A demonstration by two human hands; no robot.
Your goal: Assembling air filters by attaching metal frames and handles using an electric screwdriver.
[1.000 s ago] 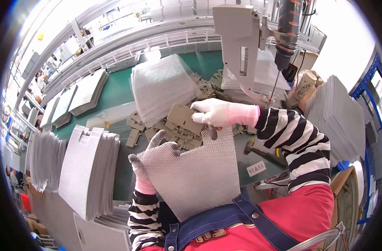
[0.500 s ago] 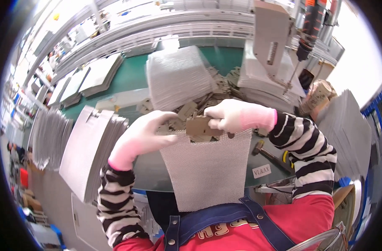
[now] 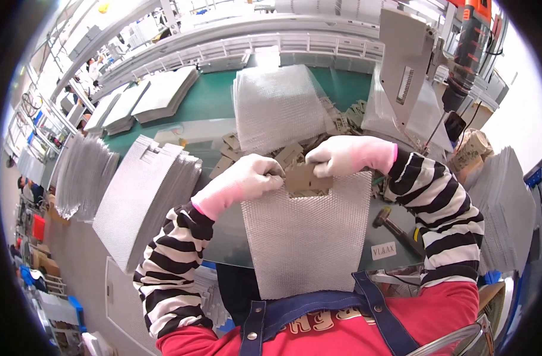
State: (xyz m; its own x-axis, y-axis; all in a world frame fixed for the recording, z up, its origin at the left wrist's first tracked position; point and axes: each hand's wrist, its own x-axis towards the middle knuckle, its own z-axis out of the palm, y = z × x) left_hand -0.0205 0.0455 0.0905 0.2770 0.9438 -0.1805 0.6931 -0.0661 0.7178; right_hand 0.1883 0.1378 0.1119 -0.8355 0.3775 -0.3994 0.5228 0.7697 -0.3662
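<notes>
A flat grey-brown plate (image 3: 307, 177) with small cut-outs is held level above the notch of a silver mesh sheet (image 3: 308, 240). My left hand (image 3: 242, 181), in a white glove, is closed with its fingertips at the plate's left end. My right hand (image 3: 355, 158), gloved the same way, pinches the plate at its upper right. The mesh sheet spans from the bench's near edge down against my body. Behind the hands lies a loose heap of similar plates (image 3: 292, 153), partly hidden by my fingers.
Stacked mesh sheets (image 3: 277, 107) stand behind the heap, with more notched ones (image 3: 137, 196) at left. A hammer (image 3: 395, 224) lies right of the sheet, by a small white label (image 3: 383, 250). An orange-black power screwdriver (image 3: 470, 53) hangs at the upper right, beside a beige upright housing (image 3: 404, 59).
My left hand has moved right and closed at the plate's left end; before, it was open beside it. My right hand keeps its pinch. The whole view has shifted slightly.
</notes>
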